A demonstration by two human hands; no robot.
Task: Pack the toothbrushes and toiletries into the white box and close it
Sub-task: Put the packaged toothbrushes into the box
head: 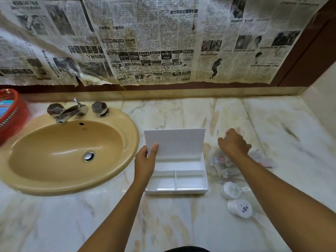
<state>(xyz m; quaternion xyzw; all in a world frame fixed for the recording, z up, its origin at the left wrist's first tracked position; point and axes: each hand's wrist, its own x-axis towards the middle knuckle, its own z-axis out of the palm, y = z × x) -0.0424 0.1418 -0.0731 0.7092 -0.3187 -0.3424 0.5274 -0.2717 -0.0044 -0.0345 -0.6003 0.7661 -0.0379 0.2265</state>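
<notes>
white box held open on the marble counter

the white box [177, 179] sits on a glossy, veined marble counter [181, 224], just right of the sink. it is a smooth, rigid rectangle with a flat lid [175, 142] standing upright along its far edge. thin white walls split the inside into one long compartment at the far side and two smaller ones at the near side; none holds anything.

the left hand [145, 160] pinches the lid's lower left corner, thumb on the inner face and fingers behind it.

the right hand [234, 142] hangs over a crinkled pile of clear plastic wrapped toiletries [223, 164] just right of the box. its fingers curl downward, but whether they hold anything cannot be told from this angle.

nearer on the right, two round white wrapped toiletry discs [236, 199] lie beside each other, one with a dark printed mark.

to the left is an oval, shiny tan sink [69, 151] with a chrome tap [72, 110] and faceted knobs. a red ribbed plastic basket [11, 113] sits at the far left. yellowed, torn newspaper [145, 39] covers the wall.
</notes>
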